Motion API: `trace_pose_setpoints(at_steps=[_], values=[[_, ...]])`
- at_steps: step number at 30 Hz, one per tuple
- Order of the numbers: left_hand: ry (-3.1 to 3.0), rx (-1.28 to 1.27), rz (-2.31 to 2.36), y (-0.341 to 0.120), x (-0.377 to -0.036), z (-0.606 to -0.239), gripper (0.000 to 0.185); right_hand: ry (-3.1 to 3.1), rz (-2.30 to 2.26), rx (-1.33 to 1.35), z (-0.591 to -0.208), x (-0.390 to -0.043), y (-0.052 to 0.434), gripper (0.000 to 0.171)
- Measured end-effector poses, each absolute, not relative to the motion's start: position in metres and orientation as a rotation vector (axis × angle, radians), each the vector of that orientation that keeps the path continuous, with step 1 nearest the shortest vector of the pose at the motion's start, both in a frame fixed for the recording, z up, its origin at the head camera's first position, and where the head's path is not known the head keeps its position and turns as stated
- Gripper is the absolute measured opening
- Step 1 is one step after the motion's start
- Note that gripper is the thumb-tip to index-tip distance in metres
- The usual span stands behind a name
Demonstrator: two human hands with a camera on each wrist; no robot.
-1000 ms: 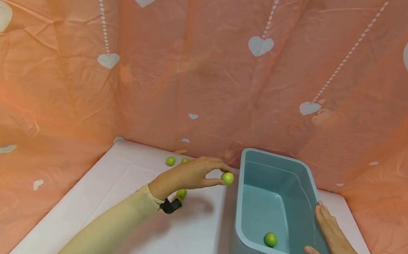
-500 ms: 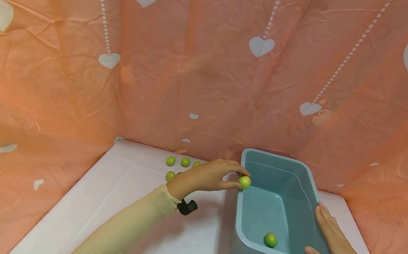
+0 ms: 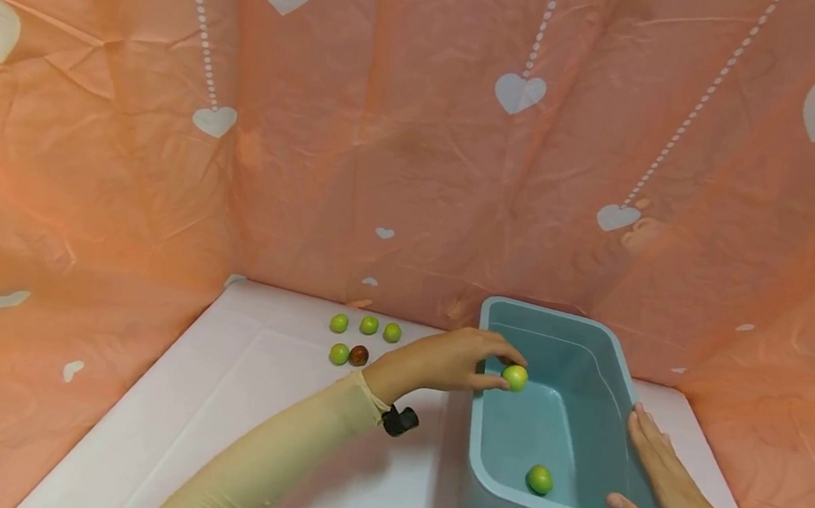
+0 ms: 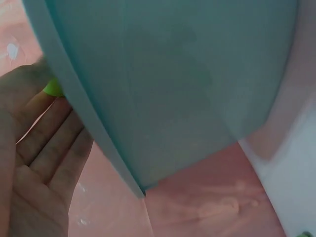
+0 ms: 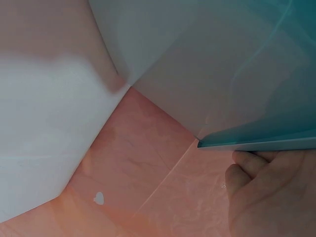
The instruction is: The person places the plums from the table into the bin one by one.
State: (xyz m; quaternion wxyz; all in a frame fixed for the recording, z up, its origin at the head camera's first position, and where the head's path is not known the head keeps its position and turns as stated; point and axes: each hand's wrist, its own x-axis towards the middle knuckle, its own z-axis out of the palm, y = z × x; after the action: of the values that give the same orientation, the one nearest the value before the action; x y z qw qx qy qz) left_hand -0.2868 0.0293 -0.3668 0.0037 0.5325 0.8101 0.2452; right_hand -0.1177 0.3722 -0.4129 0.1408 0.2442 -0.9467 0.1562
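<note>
Head view: here's the left hand (image 3: 451, 361), thumb and fingers pinching a green fruit (image 3: 515, 379) just inside the bin's (image 3: 474, 438) left rim, above its floor. The right hand (image 3: 676, 507) rests on the bin's right rim, thumb spread from the fingers. A second green fruit (image 3: 540, 479) sits at the bin's near end; left of the bin, four more green fruits (image 3: 369, 325) and a dark red one (image 3: 359, 356)! Left wrist: the pinched fruit peeks past the bin's rim. Right wrist: fingers (image 5: 249, 163) right at the bin's rim.
</note>
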Motion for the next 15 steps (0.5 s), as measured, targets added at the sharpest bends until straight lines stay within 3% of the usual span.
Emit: trace_pose_setpoints(at_steps=[15], values=[[2.518, 1.676, 0.655, 0.062, -0.288, -0.372, 0.038, -2.717, 0.458, 0.726, -0.413, -0.118, 0.371, 0.106]])
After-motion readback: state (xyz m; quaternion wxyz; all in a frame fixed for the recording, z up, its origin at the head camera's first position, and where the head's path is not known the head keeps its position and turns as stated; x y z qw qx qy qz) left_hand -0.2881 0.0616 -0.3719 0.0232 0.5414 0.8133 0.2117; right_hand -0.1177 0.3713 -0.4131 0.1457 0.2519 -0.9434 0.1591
